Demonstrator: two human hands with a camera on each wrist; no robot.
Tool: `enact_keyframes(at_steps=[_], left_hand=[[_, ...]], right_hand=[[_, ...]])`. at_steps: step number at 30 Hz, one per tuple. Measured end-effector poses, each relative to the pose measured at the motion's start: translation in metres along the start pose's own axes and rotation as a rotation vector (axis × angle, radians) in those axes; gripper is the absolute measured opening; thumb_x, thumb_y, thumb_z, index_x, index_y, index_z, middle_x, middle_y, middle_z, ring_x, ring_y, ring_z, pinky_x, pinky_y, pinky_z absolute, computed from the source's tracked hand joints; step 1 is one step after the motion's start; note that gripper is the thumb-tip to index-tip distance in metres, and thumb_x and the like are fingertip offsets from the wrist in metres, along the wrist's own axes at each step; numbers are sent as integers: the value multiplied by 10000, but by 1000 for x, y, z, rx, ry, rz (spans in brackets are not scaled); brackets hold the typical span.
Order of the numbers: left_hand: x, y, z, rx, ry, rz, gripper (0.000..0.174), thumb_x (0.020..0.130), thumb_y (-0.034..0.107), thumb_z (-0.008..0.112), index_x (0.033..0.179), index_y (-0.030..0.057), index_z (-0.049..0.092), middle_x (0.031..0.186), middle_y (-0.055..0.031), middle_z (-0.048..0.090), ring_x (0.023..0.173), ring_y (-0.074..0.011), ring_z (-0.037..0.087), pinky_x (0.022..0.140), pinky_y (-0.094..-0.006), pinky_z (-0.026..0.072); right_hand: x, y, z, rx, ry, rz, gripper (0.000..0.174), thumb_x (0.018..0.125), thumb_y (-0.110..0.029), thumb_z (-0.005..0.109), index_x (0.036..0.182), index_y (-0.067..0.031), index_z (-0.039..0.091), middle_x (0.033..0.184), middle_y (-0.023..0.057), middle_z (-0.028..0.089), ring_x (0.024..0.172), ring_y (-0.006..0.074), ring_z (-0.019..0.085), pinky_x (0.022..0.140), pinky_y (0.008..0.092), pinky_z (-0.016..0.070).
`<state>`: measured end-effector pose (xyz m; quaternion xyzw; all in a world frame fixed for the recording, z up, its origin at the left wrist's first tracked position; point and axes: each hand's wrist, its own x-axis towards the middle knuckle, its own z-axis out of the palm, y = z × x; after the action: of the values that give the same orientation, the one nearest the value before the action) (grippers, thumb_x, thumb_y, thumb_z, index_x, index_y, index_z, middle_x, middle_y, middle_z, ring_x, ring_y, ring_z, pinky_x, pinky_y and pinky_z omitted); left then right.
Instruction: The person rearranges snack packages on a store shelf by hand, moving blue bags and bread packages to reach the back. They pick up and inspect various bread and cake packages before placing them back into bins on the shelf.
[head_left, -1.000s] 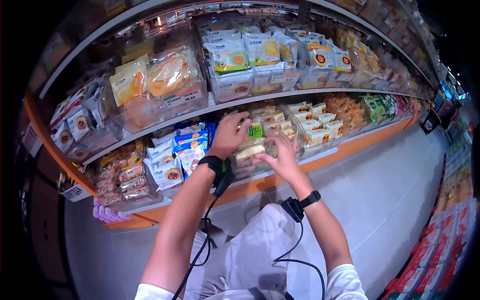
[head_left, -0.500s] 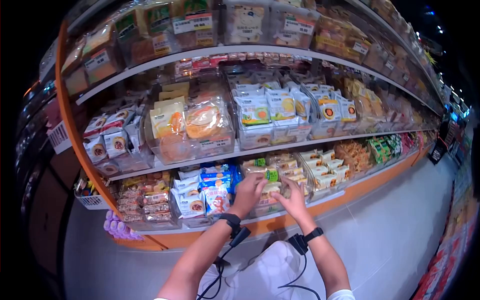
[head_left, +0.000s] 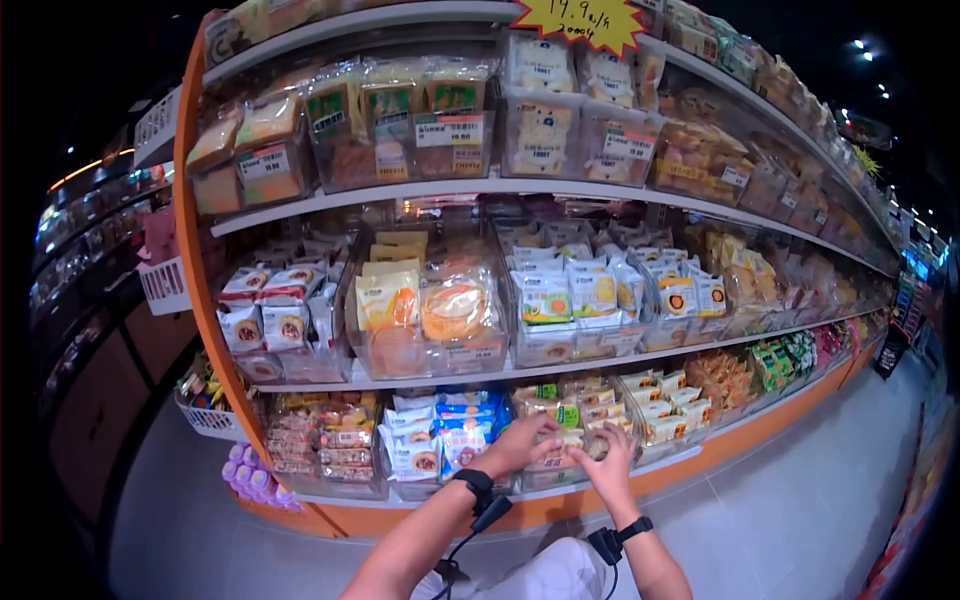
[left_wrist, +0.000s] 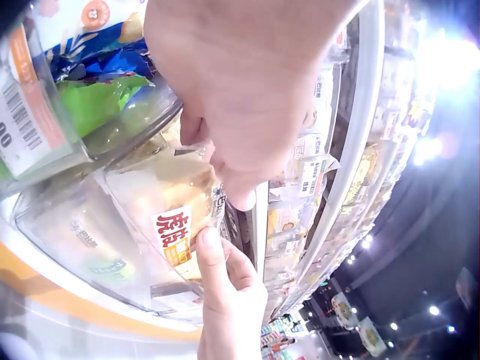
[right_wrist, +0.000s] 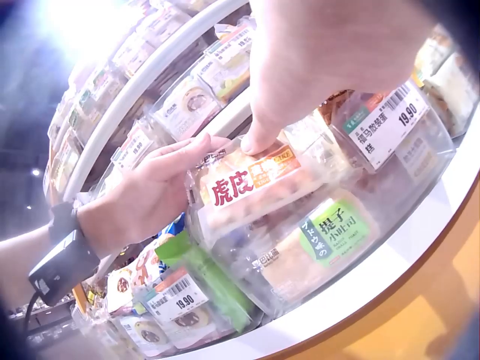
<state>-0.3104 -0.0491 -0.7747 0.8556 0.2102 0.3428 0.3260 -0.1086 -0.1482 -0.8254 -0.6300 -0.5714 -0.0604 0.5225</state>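
Note:
Both hands meet at a clear-wrapped pastry pack [right_wrist: 251, 180] with red characters and an orange label, at the front of a clear bin [head_left: 545, 484] on the bottom shelf. My left hand [head_left: 520, 445] holds its left side, fingers at the wrapper's edge in the right wrist view. My right hand [head_left: 608, 462] pinches the other side, its thumb on the front beside the label in the left wrist view. Below the pack, behind the bin's clear wall, lies a wrapped bread [right_wrist: 319, 240] with a green label. Some fingertips are hidden behind the pack.
Left of the bin stand blue and white snack packs [head_left: 462, 430]; to its right is a bin of white and yellow packs [head_left: 665, 405]. The middle shelf edge [head_left: 440, 378] runs above the hands. A white basket [head_left: 212, 420] hangs at the left end.
The head view has tilted up and back, bringing upper shelves into sight. Both hands stay at the same bin and have drawn close round the pack at its front.

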Motion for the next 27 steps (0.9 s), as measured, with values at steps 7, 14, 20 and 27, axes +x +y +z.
enact_keyframes(at_steps=[7,14,20,27], left_hand=[[-5,-7,2,-112,-71,-57,338,957,206,697,1232,16,643,1179,-163,703,1104,-262,696,956,-367,536],[-5,-2,-1,-324,-67,-148,215,1008,97,610,1179,-16,675,1131,-91,730,1092,-166,681,966,-316,527],[-2,-3,0,-428,-29,-123,205,1008,85,578,1149,-5,697,1123,-94,732,1058,-176,681,968,-316,513],[-1,-12,3,-341,55,-84,220,1023,97,544,1139,0,704,1124,-100,730,1067,-193,683,967,-327,510]], right_hand=[[-8,-9,-4,-84,8,50,529,702,-445,873,1048,-85,701,1299,113,598,1349,361,396,1181,662,77],[-6,-6,-9,-100,-224,137,768,746,-618,789,1296,-103,644,1566,205,345,1492,507,107,1163,698,-34],[-10,3,-4,-84,-191,122,745,715,-542,849,1272,-97,633,1525,195,399,1464,452,198,1176,667,28],[-6,0,0,-39,-85,23,626,697,-455,888,1112,-47,659,1418,177,537,1357,416,379,1166,537,244]])
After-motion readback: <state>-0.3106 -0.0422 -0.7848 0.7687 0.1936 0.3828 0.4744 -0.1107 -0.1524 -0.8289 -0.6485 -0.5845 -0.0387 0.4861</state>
